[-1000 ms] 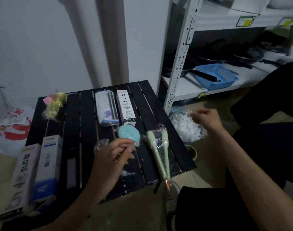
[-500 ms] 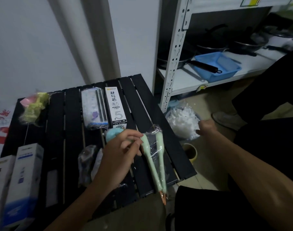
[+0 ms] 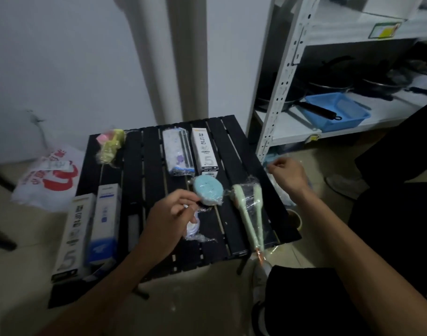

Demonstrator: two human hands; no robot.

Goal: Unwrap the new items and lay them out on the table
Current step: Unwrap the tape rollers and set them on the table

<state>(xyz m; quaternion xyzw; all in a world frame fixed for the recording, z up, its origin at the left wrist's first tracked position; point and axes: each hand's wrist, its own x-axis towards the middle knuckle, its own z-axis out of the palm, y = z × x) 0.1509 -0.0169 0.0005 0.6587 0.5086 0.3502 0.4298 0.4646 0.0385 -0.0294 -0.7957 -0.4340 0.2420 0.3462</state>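
Note:
On the black slatted table (image 3: 154, 166) lie wrapped items: a blue round pad (image 3: 207, 192) in clear film, two green brushes (image 3: 247, 214) in one clear wrap, a white box marked 5 (image 3: 205, 150), a patterned pack (image 3: 177, 151) and a yellow-pink bundle (image 3: 109, 144). My left hand (image 3: 168, 214) pinches the film at the pad's near edge. A small white round piece with crumpled film (image 3: 192, 230) lies just under that hand. My right hand (image 3: 289, 174) hovers off the table's right edge with its fingers curled; I cannot see whether anything is in it.
Two tall boxes (image 3: 73, 236) (image 3: 104, 221) lie at the table's front left. A red-and-white plastic bag (image 3: 50, 175) sits on the floor to the left. A white metal shelf holds a blue basket (image 3: 338, 110) and dark pans. A small cup (image 3: 293, 218) stands by the table's right side.
My right hand has come up from the white wrapper heap on the floor to the table's right edge. My left hand stays at the blue pad.

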